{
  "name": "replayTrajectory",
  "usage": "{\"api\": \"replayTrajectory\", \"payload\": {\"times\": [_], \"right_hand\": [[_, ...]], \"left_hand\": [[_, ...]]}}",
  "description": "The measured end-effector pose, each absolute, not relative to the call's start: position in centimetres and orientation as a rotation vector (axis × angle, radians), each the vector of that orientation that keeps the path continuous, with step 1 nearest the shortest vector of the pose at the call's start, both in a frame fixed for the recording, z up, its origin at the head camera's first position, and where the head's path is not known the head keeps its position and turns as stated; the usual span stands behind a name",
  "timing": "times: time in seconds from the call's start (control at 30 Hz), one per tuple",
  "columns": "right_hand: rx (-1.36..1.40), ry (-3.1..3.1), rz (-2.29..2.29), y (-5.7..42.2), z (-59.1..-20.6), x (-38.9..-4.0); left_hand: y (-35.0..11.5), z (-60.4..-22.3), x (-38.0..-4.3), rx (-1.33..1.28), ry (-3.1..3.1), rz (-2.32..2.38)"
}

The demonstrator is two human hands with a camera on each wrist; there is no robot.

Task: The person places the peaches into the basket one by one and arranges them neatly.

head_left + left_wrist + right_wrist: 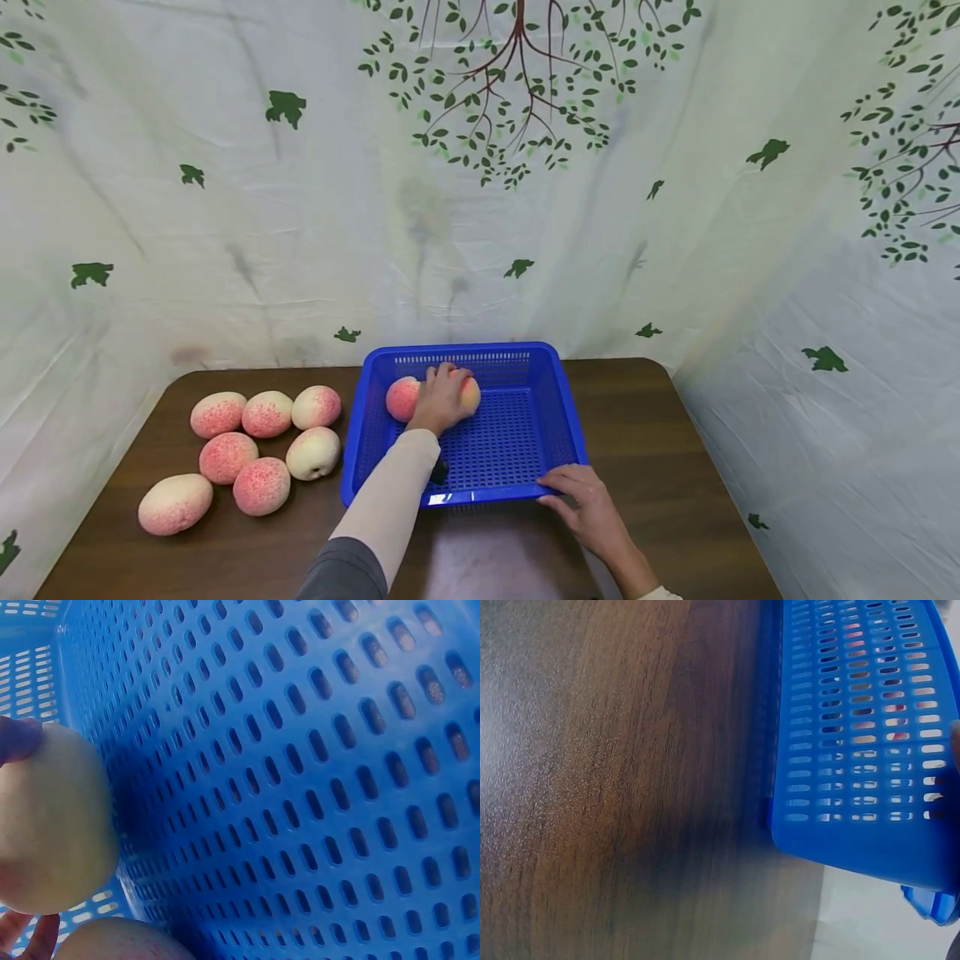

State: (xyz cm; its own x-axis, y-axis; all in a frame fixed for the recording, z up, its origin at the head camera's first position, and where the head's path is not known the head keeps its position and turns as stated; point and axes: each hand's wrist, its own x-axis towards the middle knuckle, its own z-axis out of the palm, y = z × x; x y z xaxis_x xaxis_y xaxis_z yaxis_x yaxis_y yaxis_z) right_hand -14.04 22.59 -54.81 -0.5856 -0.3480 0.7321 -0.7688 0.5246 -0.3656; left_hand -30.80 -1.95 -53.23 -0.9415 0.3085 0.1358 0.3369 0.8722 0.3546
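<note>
A blue plastic basket (517, 446) with slotted walls stands on the table against the back cloth. Inside it, my left hand (440, 402) grips a pale pink-and-cream peach (471, 397) near the back left; in the left wrist view, thumb and fingers lie on opposite sides of that peach (56, 817). Another peach (402, 398) sits left of the hand in the basket. At the basket's front right corner, my right hand (587, 504) pinches the rim, thumb below and fingers on top. The right wrist view shows the basket's outer wall (855, 750) close by.
Several peaches lie on the brown table (645, 433) left of the basket, among them a paler one (313, 453) nearest its wall and a large one (176, 504) at front left. A white leaf-printed cloth (450, 250) hangs behind and at both sides.
</note>
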Motion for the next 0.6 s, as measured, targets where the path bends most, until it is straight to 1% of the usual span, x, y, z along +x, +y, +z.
{"api": "replayTrajectory", "payload": {"times": [0.23, 0.6], "right_hand": [[0.915, -2.171, 0.953, 22.5, -54.9, -14.1], [0.902, -2.182, 0.933, 22.6, -54.8, -14.0]], "left_hand": [[-2.6, -54.0, -30.8, -0.489, -2.987, -0.55], [-2.4, -54.5, -31.0, -0.505, -2.979, -0.549]]}}
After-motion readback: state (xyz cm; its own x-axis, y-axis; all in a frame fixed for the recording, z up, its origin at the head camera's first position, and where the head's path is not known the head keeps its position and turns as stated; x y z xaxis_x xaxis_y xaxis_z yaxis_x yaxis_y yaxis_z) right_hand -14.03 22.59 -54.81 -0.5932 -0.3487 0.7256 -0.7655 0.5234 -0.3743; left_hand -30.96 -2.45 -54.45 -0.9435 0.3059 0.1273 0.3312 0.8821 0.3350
